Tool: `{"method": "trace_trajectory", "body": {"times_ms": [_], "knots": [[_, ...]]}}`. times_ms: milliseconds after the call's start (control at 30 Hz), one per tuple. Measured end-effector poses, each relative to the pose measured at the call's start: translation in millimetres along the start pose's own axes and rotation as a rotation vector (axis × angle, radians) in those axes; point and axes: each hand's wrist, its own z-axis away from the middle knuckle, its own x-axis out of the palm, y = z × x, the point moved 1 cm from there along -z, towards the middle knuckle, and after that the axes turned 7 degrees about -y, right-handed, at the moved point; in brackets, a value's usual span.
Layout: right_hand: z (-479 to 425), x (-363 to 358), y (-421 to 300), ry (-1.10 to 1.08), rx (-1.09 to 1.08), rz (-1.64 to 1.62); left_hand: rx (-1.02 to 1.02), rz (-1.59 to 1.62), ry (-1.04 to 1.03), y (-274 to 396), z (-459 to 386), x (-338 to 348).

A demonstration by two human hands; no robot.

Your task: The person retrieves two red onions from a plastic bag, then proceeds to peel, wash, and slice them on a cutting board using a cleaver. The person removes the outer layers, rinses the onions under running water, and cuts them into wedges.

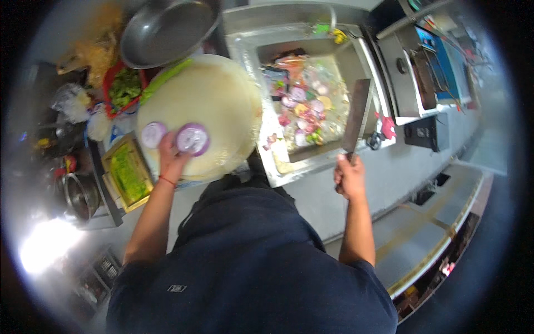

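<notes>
My left hand [172, 155] is at the near left part of a large round cutting board [217, 100]. It holds a purple onion half [192, 140] with its pale cut face turned up. A second cut onion piece [153, 134] lies on the board just left of my fingers. Out to the right, my right hand [350, 174] grips the handle of a cleaver [358, 112]. The broad blade points away from me, over the right rim of a steel sink [321, 155]. Long green stalks [164, 81] lie along the board's far left edge.
Onion pieces and other vegetable scraps [306, 108] litter the sink. A dark pan [171, 31] stands beyond the board. Left of it are a red basket of leafy greens [125, 88] and a container of chopped greens [129, 172]. A black bin [423, 132] stands at right.
</notes>
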Motion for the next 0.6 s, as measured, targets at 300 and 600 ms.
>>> {"method": "trace_trajectory", "body": {"times_ms": [300, 600], "knots": [[5, 48, -28, -0.093, -0.512, 0.356, 0.144, -0.414, -0.005, 41, -17, 20], [-21, 181, -76, -0.367, -0.802, 0.732, 0.113, -0.371, 0.281, 63, 5, 26]]}}
